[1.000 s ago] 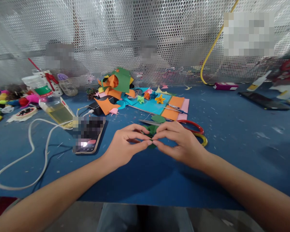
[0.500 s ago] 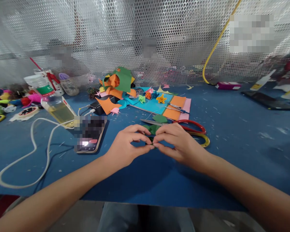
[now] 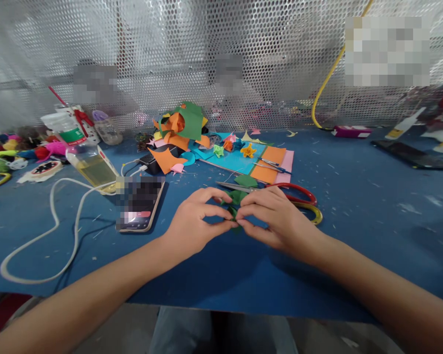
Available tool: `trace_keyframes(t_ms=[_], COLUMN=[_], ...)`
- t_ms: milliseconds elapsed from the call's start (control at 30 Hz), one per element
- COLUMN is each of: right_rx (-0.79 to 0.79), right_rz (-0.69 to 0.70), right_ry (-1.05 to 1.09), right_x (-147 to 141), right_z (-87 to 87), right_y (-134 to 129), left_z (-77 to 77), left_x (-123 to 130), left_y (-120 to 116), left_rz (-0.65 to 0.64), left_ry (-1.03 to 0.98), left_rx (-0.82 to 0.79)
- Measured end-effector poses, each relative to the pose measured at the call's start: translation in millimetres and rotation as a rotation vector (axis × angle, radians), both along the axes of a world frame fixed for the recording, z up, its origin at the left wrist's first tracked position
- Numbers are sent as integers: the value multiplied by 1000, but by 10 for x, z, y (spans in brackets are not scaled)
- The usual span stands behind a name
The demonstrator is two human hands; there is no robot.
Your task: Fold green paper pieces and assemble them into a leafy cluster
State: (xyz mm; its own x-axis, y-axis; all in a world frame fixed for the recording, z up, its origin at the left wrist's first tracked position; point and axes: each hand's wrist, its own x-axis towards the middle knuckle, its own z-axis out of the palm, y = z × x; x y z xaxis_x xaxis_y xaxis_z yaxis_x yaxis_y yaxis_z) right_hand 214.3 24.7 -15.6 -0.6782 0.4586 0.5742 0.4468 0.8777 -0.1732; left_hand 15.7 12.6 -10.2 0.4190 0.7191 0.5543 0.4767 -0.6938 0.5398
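Note:
A small piece of folded green paper [image 3: 237,197] is pinched between my two hands above the table's near middle. My left hand [image 3: 197,221] grips it from the left, thumb and fingertips closed together. From the right, my right hand [image 3: 275,216] pinches the same paper, its fingertips meeting those of the left. The fingers cover much of the paper. Just behind the hands lie scissors [image 3: 301,194] with one red and one yellow handle, partly hidden by my right hand. A flat green paper piece [image 3: 246,181] rests by the blades.
Left of my hands lies a phone [image 3: 142,204] beside a looping white cable [image 3: 51,216]. Paper scraps [image 3: 190,123] are heaped at the back. Small folded paper flowers [image 3: 248,150] and a compass [image 3: 275,165] sit on coloured sheets [image 3: 268,169]. A perforated metal panel [image 3: 280,59] rises behind.
The view has shifted slightly. My fingers have moved a little on the green paper, and a bit more of it shows below and between the fingertips. Both hands keep their pinch.

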Motion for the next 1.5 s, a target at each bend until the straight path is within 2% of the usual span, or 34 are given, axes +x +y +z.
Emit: trace_keyframes(t_ms=[267,400,500,767,900,1033,1100,1167,1267,1333,1433,1500], right_rx=[-80,-86,-61,85,29,-20,-30,-50,-124,-242,-442,-500], right_rz=[20,22,6,33,22,-9,-10,1,21,37,28,0], right_ry=[-24,27,26,-136,-101,-31,-28,-28,-7,30,102,96], right_x=[-48,-31,-14,-15,-6,6,7,6,3,-1,-21,-45], right_z=[-46,-22,7,15,32,14,2,5,37,49,-2,-84], right_y=[-38,-40,-38,-25,-2,26,31,22,-5,-12,24,74], left_z=[-29,-20,-15,-39,13,60,58,48,36,30,4,-30], left_x=[-8,-1,3,2,9,-18,-44,-68,-92,-96,-85,-74], left_y=[-27,-17,-10,-16,4,79,120,149,170,176,178,176], left_rz=[42,44,31,-44,-66,19,-26,-82,-87,-74,-58,-61], left_ry=[147,129,110,90,-81,-267,-259,-256,-299,-289,-189,-78], left_rx=[-2,-30,-69,-151,-351,-773,-1000,-1140,-1182,-1192,-1169,-1106])
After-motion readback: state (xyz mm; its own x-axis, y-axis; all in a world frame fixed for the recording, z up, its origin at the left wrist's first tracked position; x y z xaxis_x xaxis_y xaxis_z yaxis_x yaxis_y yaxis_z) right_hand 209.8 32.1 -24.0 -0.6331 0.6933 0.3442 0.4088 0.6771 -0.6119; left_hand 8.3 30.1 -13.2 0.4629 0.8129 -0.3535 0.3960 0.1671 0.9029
